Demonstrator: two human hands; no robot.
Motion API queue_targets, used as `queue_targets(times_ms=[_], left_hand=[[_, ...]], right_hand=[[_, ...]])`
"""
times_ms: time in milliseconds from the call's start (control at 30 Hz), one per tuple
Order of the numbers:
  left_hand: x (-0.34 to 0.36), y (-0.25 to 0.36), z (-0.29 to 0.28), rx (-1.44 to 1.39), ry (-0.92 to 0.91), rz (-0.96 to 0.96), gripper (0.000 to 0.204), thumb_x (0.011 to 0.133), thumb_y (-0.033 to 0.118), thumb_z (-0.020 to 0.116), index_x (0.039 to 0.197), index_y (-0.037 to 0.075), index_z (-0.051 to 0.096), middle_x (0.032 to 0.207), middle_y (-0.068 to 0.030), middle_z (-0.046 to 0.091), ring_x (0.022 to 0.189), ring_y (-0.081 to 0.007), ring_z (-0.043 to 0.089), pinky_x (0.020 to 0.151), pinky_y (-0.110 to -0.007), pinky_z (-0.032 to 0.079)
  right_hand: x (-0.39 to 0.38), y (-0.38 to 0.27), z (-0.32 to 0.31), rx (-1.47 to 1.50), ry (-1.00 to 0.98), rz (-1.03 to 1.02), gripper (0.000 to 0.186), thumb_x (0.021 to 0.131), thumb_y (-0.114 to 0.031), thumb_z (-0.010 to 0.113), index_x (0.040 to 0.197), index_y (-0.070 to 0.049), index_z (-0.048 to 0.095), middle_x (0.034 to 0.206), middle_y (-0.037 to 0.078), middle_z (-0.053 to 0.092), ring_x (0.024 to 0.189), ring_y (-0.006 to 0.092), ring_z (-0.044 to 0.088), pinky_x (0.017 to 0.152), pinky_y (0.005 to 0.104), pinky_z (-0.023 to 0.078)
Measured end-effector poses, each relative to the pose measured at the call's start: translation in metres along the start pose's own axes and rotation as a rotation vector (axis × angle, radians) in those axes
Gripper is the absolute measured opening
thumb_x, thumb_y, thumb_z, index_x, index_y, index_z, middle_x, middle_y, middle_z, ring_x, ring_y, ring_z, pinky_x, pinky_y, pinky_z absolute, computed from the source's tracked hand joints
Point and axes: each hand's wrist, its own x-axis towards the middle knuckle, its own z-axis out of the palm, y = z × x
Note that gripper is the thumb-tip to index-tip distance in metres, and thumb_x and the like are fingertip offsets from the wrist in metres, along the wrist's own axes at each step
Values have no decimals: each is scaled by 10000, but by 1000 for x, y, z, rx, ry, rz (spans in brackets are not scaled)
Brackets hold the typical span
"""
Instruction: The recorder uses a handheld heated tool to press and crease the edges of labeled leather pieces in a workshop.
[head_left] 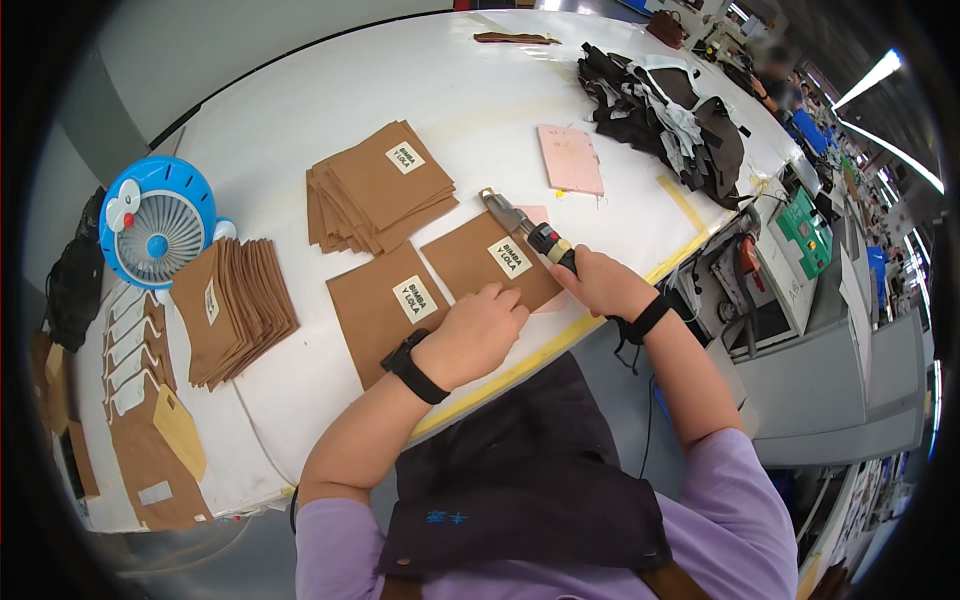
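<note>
My right hand [612, 285] is closed around the grip of a hand tool [545, 240] with a metal barrel and a black grip with red and yellow parts. The barrel reaches over the upper edge of a flat brown panel [463, 257] with a white printed label. My left hand [472, 338], fingers loosely bent and resting down, lies along this panel's near edge, holding nothing I can see. A second labelled brown panel [362, 308] lies left of it, partly behind my left wrist. Under the first panel, pink sheet edges [537, 214] show.
A fanned pile of brown panels [372, 190] lies farther back, and a thick stack [236, 315] stands left by a blue fan [158, 222]. Brown pieces with white straps [130, 370] lie far left. Right are a pink pad [570, 160], dark scraps [670, 115] and the yellow-taped table edge [690, 250].
</note>
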Motion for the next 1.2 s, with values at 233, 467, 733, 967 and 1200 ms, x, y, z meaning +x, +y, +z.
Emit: queue_targets(times_ms=[233, 467, 733, 967, 1200], left_hand=[[-3, -1, 6, -9, 24, -21, 265, 844, 174, 738, 1061, 29, 688, 1253, -138, 658, 1176, -315, 599, 902, -425, 567], [0, -2, 3, -11, 22, -7, 256, 845, 177, 740, 1054, 38, 691, 1255, -138, 669, 1188, -319, 597, 913, -422, 567], [-4, -6, 4, -63, 62, -22, 251, 842, 180, 750, 1044, 41, 692, 1258, -128, 675, 1184, -305, 598, 934, -410, 554], [-3, -2, 4, -32, 65, -7, 243, 835, 175, 757, 1031, 46, 697, 1249, -114, 679, 1162, -291, 604, 919, -401, 555], [-4, -6, 4, -39, 76, -14, 245, 836, 173, 759, 1037, 46, 701, 1248, -106, 680, 1154, -283, 611, 917, -397, 553]], right_hand=[[-33, 16, -1, -131, -35, -2, 544, 1044, -456, 526, 1024, 86, 556, 904, 322, 691, 873, 485, 686, 787, 520, 547], [6, 5, 12, -223, 130, -111, 470, 1034, -411, 553, 986, 56, 544, 854, 281, 701, 835, 467, 693, 761, 520, 556], [-31, 13, 20, -270, 145, -119, 420, 1029, -380, 561, 1003, 38, 529, 810, 249, 703, 773, 452, 698, 699, 519, 564], [0, 7, 23, -246, 201, -141, 437, 1029, -391, 571, 971, 40, 529, 797, 269, 683, 778, 460, 681, 704, 524, 549], [-37, 22, 22, -249, 158, -131, 404, 1019, -365, 586, 1001, 33, 520, 807, 248, 697, 772, 458, 688, 690, 530, 556]])
